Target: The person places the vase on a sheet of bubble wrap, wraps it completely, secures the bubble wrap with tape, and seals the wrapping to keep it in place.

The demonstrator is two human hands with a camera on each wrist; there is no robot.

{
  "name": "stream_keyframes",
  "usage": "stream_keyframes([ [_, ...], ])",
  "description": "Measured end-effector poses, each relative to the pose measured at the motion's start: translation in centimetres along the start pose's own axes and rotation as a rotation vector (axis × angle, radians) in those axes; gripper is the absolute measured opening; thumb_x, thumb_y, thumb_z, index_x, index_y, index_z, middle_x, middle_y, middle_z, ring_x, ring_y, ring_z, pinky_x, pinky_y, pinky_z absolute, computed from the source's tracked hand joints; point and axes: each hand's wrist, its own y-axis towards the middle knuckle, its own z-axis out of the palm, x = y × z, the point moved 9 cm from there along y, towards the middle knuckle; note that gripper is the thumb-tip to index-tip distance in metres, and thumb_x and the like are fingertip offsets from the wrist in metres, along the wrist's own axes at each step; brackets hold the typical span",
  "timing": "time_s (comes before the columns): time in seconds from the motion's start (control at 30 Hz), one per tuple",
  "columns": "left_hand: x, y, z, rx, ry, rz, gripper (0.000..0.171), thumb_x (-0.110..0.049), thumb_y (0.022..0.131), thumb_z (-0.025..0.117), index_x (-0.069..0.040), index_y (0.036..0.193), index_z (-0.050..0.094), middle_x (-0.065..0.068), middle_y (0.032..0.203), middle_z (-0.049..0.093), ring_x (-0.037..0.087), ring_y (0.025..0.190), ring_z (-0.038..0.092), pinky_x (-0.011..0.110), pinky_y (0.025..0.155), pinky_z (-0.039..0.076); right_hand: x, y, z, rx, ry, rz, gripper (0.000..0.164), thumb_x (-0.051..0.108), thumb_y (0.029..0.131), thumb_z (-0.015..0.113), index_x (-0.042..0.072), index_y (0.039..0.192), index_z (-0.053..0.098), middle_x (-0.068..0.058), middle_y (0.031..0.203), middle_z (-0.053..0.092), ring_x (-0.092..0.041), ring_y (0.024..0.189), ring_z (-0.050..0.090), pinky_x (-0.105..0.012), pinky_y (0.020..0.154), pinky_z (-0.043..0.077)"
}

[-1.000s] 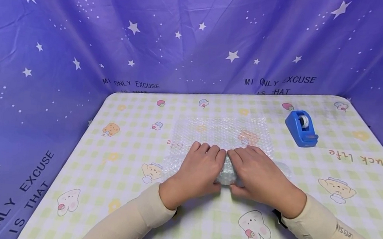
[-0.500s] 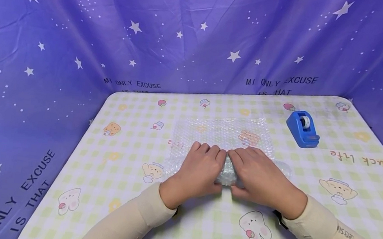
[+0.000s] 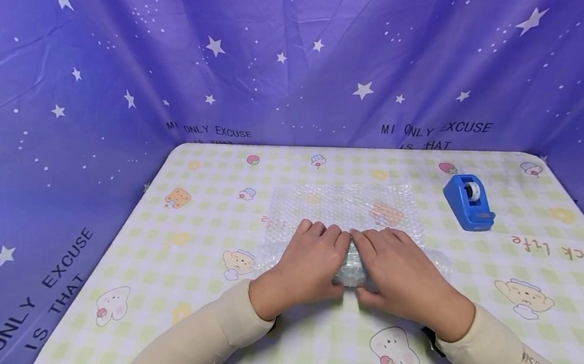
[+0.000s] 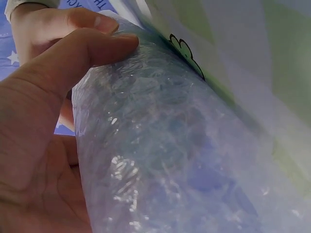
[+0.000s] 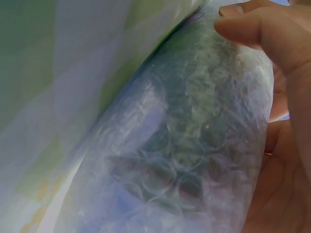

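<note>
A sheet of bubble wrap (image 3: 335, 202) lies flat on the table, and its near part is rolled up into a bundle (image 3: 352, 271). My left hand (image 3: 310, 262) grips the left half of this roll, fingers curled over its far side and thumb along the near side. Close beside it, my right hand (image 3: 403, 273) grips the right half in the same way. In the left wrist view the thumb presses on the clear bubbled roll (image 4: 146, 126). Bluish, greenish and dark patches show through the roll (image 5: 189, 145) in the right wrist view; what is inside stays blurred.
A blue tape dispenser (image 3: 468, 205) with a roll of tape stands at the back right of the table. The tabletop (image 3: 204, 196) has a green checked cover with cartoon prints. A purple star-patterned curtain (image 3: 283, 73) hangs behind and at both sides.
The head view has shifted slightly, so the whole scene sits a little further right and lower. Both hands keep their grip on the roll at about the same spot.
</note>
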Motion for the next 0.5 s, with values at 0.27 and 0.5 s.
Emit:
stream_keyframes([
  [0.27, 0.02, -0.05, 0.23, 0.029, -0.010, -0.005, 0.082, -0.061, 0.062, 0.082, -0.011, 0.125, 0.062, -0.002, 0.104, 0.064, 0.021, 0.088, 0.060, 0.037, 0.078, 0.040, -0.05, -0.03, -0.06, 0.001, -0.020, 0.033, 0.098, 0.052, 0.066, 0.087, -0.003, 0.139, 0.053, -0.015, 0.124, 0.067, -0.033, 0.113, 0.065, -0.054, 0.101, 0.047],
  [0.5, 0.04, 0.02, 0.13, 0.016, -0.021, -0.007, 0.074, -0.058, 0.061, 0.082, -0.014, 0.117, 0.062, -0.004, 0.101, 0.062, 0.020, 0.086, 0.058, 0.037, 0.076, 0.039, -0.06, 0.06, -0.49, -0.039, -0.065, 0.036, 0.092, 0.050, 0.061, 0.088, 0.000, 0.132, 0.056, -0.014, 0.125, 0.065, -0.035, 0.112, 0.063, -0.056, 0.100, 0.047],
])
